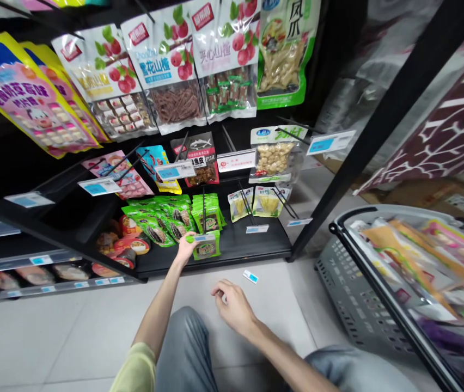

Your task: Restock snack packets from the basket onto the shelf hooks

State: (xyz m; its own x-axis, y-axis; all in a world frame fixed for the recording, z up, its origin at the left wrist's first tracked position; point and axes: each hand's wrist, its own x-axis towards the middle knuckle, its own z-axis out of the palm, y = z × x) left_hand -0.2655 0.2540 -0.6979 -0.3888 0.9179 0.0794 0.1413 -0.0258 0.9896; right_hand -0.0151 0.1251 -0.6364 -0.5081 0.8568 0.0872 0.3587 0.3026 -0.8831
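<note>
My left hand (187, 250) reaches to the bottom shelf, its fingers pinched at the upper left corner of a small green snack packet (206, 249). A price tag (204, 238) on a hook end covers the packet's top edge. Behind it, more green packets (211, 218) hang on the hook. Green sunflower seed bags (166, 220) lie to their left. My right hand (234, 307) hovers above the floor in front of the shelf, fingers loosely curled, a gap between thumb and forefinger, nothing visible in it. A loose price tag (250, 277) lies on the floor beyond it.
At right stands a grey shopping basket (346, 294) full of snack bags, its black handle leaning along the near side. Hooks with price tags (330, 142) stick out from the rack. A black post (350, 130) borders the shelf. Hawthorn snack bags (175, 81) hang above.
</note>
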